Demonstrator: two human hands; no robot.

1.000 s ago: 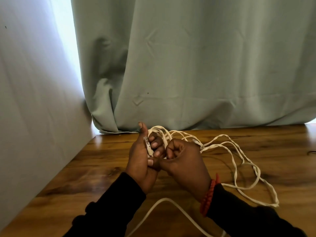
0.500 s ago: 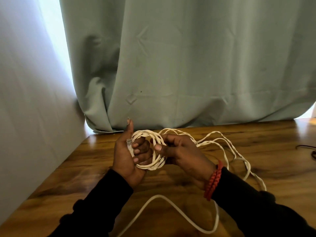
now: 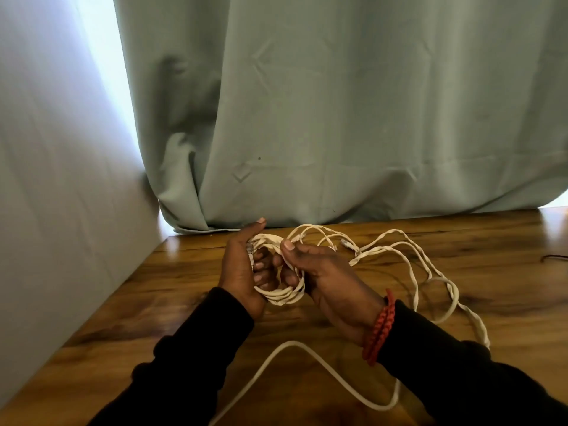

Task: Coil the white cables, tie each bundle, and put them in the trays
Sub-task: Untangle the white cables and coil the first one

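A small coil of white cable [image 3: 284, 295] hangs between my two hands above the wooden table [image 3: 172, 290]. My left hand [image 3: 242, 272] grips the coil's left side, with a clear plug end against its palm. My right hand [image 3: 325, 275] pinches the coil's right side with thumb on top. Loose white cable [image 3: 412, 259] trails in tangled loops over the table to the right, and one strand [image 3: 310, 356] loops under my forearms near the front. No tray is in view.
A pale green curtain [image 3: 338, 118] hangs along the table's far edge. A white wall [image 3: 55, 179] borders the table on the left. A thin dark wire [image 3: 553, 257] shows at the right edge.
My right hand has opened from a fist over the cable into a pinch on the coil's right side. The wound coil now shows between my hands.
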